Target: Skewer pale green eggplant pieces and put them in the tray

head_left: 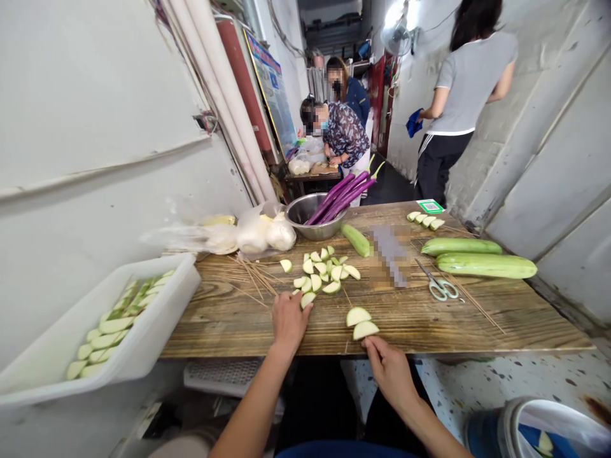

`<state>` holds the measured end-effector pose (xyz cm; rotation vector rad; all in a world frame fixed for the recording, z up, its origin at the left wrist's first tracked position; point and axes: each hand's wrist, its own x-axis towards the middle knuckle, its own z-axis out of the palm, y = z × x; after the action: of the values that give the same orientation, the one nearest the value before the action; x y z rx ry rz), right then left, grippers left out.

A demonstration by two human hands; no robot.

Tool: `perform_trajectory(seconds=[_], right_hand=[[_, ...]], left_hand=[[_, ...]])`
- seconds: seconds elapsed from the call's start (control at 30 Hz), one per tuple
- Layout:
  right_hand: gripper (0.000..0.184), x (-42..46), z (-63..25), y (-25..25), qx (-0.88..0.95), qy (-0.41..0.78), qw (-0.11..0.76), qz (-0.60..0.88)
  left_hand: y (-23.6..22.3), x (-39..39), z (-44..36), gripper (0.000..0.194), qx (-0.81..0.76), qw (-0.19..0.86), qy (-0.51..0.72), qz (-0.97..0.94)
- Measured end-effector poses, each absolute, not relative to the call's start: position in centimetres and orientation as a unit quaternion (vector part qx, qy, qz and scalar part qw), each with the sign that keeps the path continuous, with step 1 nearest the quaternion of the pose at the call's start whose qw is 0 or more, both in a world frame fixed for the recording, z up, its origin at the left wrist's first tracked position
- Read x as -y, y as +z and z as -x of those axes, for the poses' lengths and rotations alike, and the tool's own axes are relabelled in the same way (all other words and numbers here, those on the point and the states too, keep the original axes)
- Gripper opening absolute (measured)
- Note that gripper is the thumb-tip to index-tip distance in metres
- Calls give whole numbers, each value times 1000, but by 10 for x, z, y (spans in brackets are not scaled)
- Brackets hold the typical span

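Note:
My left hand (289, 320) is at the near edge of a loose pile of half-round zucchini slices (321, 267). Its thumb and fingers close around one zucchini slice (308, 299). Low over the table's front edge, my right hand (389, 366) pinches the near end of a thin bamboo skewer (365, 340), mostly hidden by fingers and slices. Two zucchini slices (361, 323) sit on that skewer, one behind the other, their flat cut faces up.
Loose skewers (252, 275), scissors (440, 287), whole zucchini (487, 265) and a steel bowl (305, 222) of purple eggplants (341, 198) lie on the wooden table (224, 331). A white tub (172, 299) of skewered slices stands left, a bucket (515, 426) lower right. Three people are beyond.

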<state>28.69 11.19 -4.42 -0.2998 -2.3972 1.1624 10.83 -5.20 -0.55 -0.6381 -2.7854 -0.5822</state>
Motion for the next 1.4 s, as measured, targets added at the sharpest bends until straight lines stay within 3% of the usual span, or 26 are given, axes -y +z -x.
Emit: perform_trajectory(seconds=[0.17, 0.43, 0.57, 0.67, 0.87, 1.4], right_hand=[[31, -111, -287, -44, 874, 419, 220, 109], [32, -108, -289, -39, 881, 424, 187, 92], [32, -107, -290, -36, 880, 431, 180, 86], [32, -106, -292, -34, 880, 434, 174, 77], [33, -100, -294, -27, 879, 441, 171, 60], [35, -98, -295, -20, 898, 399, 179, 49]], left_hand=[[-5, 46, -98, 26, 947, 102, -146, 267], [-3, 45, -112, 21, 916, 28, -256, 308], [-14, 41, -113, 33, 865, 5, -417, 278], [-20, 34, -108, 45, 790, -75, -585, 168], [-8, 20, -108, 19, 511, -289, -806, -70], [16, 0, -113, 4, 469, -340, -791, -198]])
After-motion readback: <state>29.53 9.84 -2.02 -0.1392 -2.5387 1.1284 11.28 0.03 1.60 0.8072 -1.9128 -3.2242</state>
